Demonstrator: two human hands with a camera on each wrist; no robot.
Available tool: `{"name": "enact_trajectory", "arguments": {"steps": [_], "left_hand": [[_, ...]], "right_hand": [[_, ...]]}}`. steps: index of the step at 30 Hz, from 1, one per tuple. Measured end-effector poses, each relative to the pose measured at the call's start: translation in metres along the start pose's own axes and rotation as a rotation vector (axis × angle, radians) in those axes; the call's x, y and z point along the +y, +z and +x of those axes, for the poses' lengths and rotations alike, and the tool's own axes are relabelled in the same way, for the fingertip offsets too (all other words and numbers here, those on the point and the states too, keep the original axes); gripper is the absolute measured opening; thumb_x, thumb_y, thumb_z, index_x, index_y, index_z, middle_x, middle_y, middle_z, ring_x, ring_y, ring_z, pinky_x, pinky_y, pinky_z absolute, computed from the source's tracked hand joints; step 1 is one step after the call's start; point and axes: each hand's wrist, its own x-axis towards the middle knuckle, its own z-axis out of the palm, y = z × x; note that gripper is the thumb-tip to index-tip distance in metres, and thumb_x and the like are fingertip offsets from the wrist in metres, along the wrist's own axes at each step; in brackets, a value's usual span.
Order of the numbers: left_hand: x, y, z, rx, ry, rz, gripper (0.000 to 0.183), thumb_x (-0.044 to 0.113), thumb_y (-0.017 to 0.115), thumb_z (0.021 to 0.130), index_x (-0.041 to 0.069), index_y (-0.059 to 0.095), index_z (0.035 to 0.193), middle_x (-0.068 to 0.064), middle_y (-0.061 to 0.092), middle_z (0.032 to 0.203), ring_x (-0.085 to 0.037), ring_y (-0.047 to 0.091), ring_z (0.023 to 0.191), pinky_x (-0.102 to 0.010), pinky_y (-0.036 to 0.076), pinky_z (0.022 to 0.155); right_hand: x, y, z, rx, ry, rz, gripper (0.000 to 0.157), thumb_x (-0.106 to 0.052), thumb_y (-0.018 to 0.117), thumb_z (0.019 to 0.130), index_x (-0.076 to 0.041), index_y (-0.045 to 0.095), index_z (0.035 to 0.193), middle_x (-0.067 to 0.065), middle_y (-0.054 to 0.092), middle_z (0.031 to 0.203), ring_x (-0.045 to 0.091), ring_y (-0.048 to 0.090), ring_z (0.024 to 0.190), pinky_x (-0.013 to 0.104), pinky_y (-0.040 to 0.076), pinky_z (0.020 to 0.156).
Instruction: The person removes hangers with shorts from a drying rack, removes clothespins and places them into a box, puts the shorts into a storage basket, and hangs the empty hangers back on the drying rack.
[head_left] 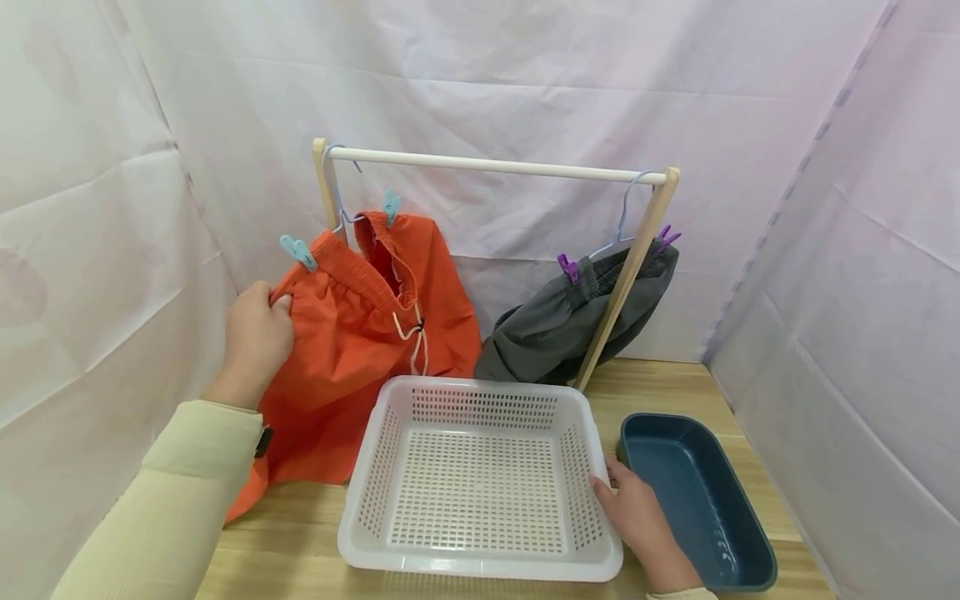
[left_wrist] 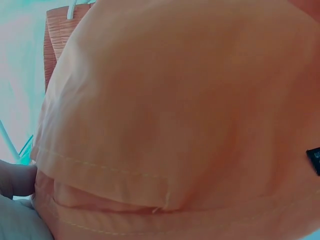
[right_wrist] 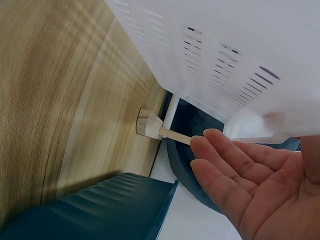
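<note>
A pair of orange shorts (head_left: 341,333) with a white drawstring (head_left: 408,329) hangs by light blue clips (head_left: 298,252) from a blue hanger at the rack's left end. My left hand (head_left: 258,333) pinches the side of the shorts just below the waistband, thumb in front. In the left wrist view, orange cloth (left_wrist: 165,110) with a stitched seam fills most of the picture. A white perforated basket (head_left: 480,562) sits in front of the shorts. My right hand (head_left: 637,517) holds its right rim, thumb over the top and fingers outside, seen from the palm in the right wrist view.
A wooden rack with a white rail (head_left: 495,165) stands behind the basket. Dark grey shorts (head_left: 551,321) hang at its right end from purple clips (head_left: 568,268). A dark blue tray (head_left: 750,508) lies to the right. White cloth walls (head_left: 525,75) surround the wooden table (head_left: 288,542).
</note>
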Motion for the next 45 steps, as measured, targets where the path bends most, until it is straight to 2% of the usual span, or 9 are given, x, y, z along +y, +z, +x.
{"name": "enact_trajectory", "arguments": {"steps": [5,13,29,45], "left_hand": [[0.0,0.0,-0.001,0.047,0.025,0.004,0.03,0.013,0.039,0.102,-0.015,0.05,0.107,-0.033,0.052,0.102,-0.046,0.049,0.09,-0.056,0.042,0.077],[0.004,-0.003,-0.003,0.088,0.04,-0.002,0.027,0.012,0.04,0.102,-0.014,0.05,0.102,-0.031,0.052,0.097,-0.044,0.047,0.085,-0.052,0.04,0.072],[0.005,-0.008,-0.009,0.178,0.055,-0.038,0.027,0.01,0.042,0.101,-0.015,0.052,0.105,-0.032,0.053,0.102,-0.048,0.048,0.093,-0.058,0.039,0.082],[0.004,-0.017,-0.016,0.191,0.057,-0.049,0.031,0.011,0.04,0.101,-0.016,0.052,0.11,-0.032,0.052,0.107,-0.048,0.048,0.098,-0.058,0.039,0.085]], "right_hand": [[-0.001,0.0,-0.001,0.003,-0.01,0.002,0.054,-0.019,0.057,0.097,0.009,0.041,0.139,0.027,0.059,0.12,0.033,0.064,0.099,0.04,0.056,0.071],[0.001,0.001,0.0,0.004,-0.008,0.003,0.056,-0.019,0.057,0.097,0.01,0.038,0.14,0.029,0.057,0.124,0.035,0.063,0.102,0.04,0.056,0.074],[0.001,0.0,0.0,0.01,-0.002,0.004,0.057,-0.019,0.057,0.096,0.013,0.038,0.139,0.03,0.057,0.123,0.038,0.062,0.105,0.041,0.056,0.077],[0.0,0.0,-0.001,0.016,-0.009,0.021,0.057,-0.019,0.057,0.096,0.014,0.038,0.138,0.03,0.058,0.121,0.035,0.064,0.101,0.039,0.056,0.073]]}}
